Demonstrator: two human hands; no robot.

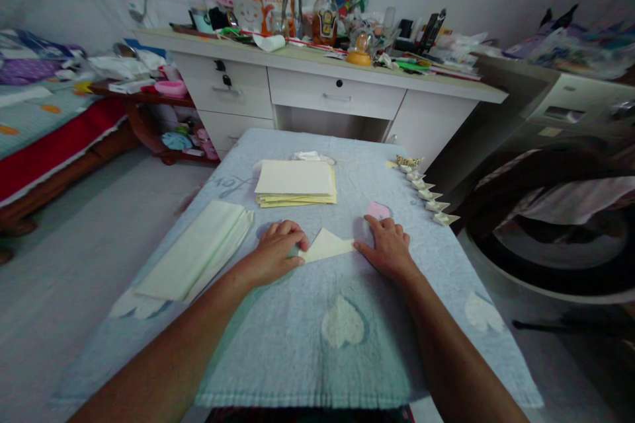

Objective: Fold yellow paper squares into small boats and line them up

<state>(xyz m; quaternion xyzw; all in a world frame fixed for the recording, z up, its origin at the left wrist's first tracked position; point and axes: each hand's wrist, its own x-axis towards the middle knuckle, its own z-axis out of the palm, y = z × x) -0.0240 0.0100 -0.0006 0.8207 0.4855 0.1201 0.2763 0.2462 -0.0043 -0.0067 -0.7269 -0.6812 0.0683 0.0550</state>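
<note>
A folded piece of pale cream paper (325, 246), pointed in the middle with two narrow ends, lies on the cloth-covered table. My left hand (280, 244) grips its left end between thumb and curled fingers. At the other end, the thumb tip of my right hand (389, 244) touches the paper's right corner; the fingers rest apart on the cloth. A pink patch (378, 210) shows just beyond my right index finger. Along the table's right edge stands a row of several small folded paper boats (429, 195), the farthest one patterned in black and yellow.
A stack of cream and yellow paper sheets (296, 178) sits beyond my hands. Folded pale cloth or paper (196, 251) lies at the left. Behind the table is a cluttered white desk (337, 89); a washing machine (540, 119) stands at the right, a bed (54, 125) at the left.
</note>
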